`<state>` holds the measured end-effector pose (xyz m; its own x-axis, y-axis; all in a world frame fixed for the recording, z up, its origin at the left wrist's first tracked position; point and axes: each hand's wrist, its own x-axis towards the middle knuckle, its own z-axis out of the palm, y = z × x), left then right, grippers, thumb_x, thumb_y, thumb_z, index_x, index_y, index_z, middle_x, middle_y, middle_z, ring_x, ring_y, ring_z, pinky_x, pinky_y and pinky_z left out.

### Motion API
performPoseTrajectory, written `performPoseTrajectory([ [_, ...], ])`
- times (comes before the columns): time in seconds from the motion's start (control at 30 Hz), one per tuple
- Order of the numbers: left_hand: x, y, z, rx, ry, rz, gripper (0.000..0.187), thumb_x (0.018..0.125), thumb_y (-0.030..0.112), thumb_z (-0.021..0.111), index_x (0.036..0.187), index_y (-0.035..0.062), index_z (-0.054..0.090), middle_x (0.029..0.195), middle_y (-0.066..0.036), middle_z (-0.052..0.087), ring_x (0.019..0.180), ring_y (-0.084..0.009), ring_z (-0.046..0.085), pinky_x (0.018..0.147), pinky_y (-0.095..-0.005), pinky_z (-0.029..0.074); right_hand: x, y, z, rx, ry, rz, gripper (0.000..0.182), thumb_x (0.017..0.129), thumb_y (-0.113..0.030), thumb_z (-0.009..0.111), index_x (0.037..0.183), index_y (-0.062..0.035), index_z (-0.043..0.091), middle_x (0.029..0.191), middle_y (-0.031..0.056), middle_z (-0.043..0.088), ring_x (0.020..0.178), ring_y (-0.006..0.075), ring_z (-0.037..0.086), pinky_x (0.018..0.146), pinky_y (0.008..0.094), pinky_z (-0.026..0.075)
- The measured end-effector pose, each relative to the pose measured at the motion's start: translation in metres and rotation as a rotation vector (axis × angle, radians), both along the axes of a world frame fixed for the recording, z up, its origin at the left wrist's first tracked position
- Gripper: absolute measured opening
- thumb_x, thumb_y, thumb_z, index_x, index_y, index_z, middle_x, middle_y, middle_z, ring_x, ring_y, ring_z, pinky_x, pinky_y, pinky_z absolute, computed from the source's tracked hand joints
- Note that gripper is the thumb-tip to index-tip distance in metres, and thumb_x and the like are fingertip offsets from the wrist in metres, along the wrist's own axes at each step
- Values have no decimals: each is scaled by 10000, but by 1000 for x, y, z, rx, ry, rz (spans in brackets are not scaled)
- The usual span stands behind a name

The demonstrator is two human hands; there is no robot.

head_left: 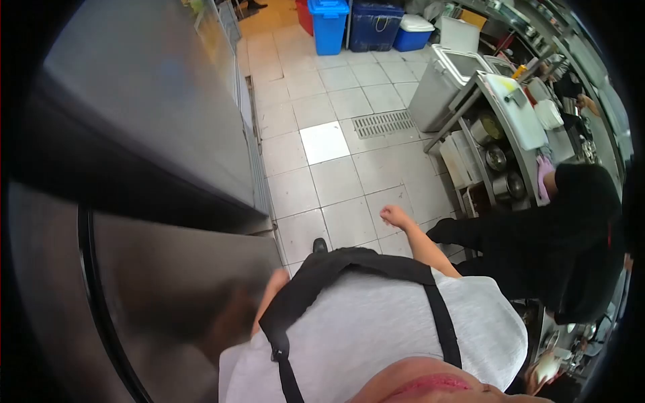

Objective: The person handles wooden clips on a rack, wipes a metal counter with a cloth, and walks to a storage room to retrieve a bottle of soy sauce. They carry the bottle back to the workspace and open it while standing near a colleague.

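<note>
My right hand (396, 216) swings in front of my body above the tiled floor (339, 185). Its fingers are curled in, with nothing visible in them. On the other side my left hand (277, 277) hangs close to the steel cabinet front (188, 269). A black strap and my shirt cover part of that arm, and its fingers are too hidden and blurred to make out. Whether it touches the steel cannot be told. One black shoe (320, 246) shows below me.
A person in black (551, 235) stands at the counter (514, 111) on my right. Pots (507, 185) sit on its lower shelf. A floor drain (384, 124) and a grey bin (437, 87) are ahead. Blue bins (329, 27) line the back. Tall steel units (154, 114) border my left.
</note>
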<state>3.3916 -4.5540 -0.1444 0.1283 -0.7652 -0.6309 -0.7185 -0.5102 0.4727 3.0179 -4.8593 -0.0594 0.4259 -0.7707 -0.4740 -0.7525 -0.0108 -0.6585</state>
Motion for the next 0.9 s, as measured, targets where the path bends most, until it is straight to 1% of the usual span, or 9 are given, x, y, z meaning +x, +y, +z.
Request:
performPoseTrajectory([
  [0.03, 16, -53, 28, 39, 96, 135, 165, 761, 97, 478, 910, 27, 482, 605, -59, 489, 464, -149, 480, 382, -291, 379, -19, -7, -20, -40, 36, 67, 187, 746, -213, 508, 747, -34, 562, 572, 48, 551, 483, 127, 511, 434, 283, 417],
  [0.07, 40, -87, 17, 20, 561, 741, 113, 784, 131, 453, 803, 48, 526, 607, -33, 489, 482, -130, 474, 403, -291, 378, -32, -5, -22, 55, 22, -101, 195, 725, -219, 509, 703, -33, 564, 555, 55, 548, 447, 146, 502, 423, 297, 407],
  [0.2, 120, -248, 70, -48, 402, 732, 275, 792, 194, 499, 1039, 75, 506, 775, -22, 559, 563, -133, 516, 509, -299, 417, -120, 2, -82, 343, 69, -686, 153, 759, -160, 508, 838, -29, 514, 685, 87, 552, 552, 186, 519, 461, 327, 426],
  [0.3, 170, -343, 78, -91, 354, 735, 280, 790, 203, 509, 1038, 72, 505, 782, -26, 567, 578, -143, 534, 522, -310, 426, -189, 18, -109, -482, 405, 398, 117, 745, -152, 519, 655, -77, 518, 511, 49, 422, 470, 174, 461, 434, 325, 417],
  [0.4, 214, -399, 26, -25, 358, 681, 249, 791, 173, 492, 1018, 71, 512, 787, -38, 568, 596, -161, 545, 519, -321, 425, -180, -32, -102, -135, 352, 123, 157, 742, -138, 527, 605, -61, 518, 514, 75, 459, 467, 188, 483, 426, 318, 415],
  [0.6, 212, -487, 59, 208, 301, 791, 131, 759, 165, 486, 863, 112, 544, 665, -6, 542, 537, -151, 533, 454, -326, 405, -72, -302, -174, 544, 230, -914, 149, 735, -127, 534, 611, -45, 525, 541, 109, 505, 466, 196, 498, 429, 319, 416],
  [0.7, 230, -519, 48, 108, 328, 547, 89, 755, 161, 482, 811, 138, 547, 643, -1, 532, 535, -146, 525, 449, -321, 391, 46, -510, -112, 98, 458, 11, 288, 751, -292, 456, 708, -36, 581, 662, 150, 578, 653, 269, 565, 619, 389, 444],
  [0.77, 249, -532, 27, 40, 339, 381, 74, 752, 158, 479, 777, 156, 548, 629, 2, 526, 533, -143, 520, 446, -318, 381, 136, -615, -61, -445, 217, 98, 291, 767, -285, 442, 673, -41, 571, 591, 98, 570, 522, 205, 552, 517, 347, 450],
  [0.9, 302, -569, -58, 441, 616, 739, 108, 748, 169, 474, 720, 126, 568, 615, -46, 545, 559, -166, 542, 446, -350, 400, 291, -779, -5, -342, -196, -187, 183, 793, -225, 497, 773, -53, 559, 586, 44, 554, 519, 121, 522, 493, 261, 421],
])
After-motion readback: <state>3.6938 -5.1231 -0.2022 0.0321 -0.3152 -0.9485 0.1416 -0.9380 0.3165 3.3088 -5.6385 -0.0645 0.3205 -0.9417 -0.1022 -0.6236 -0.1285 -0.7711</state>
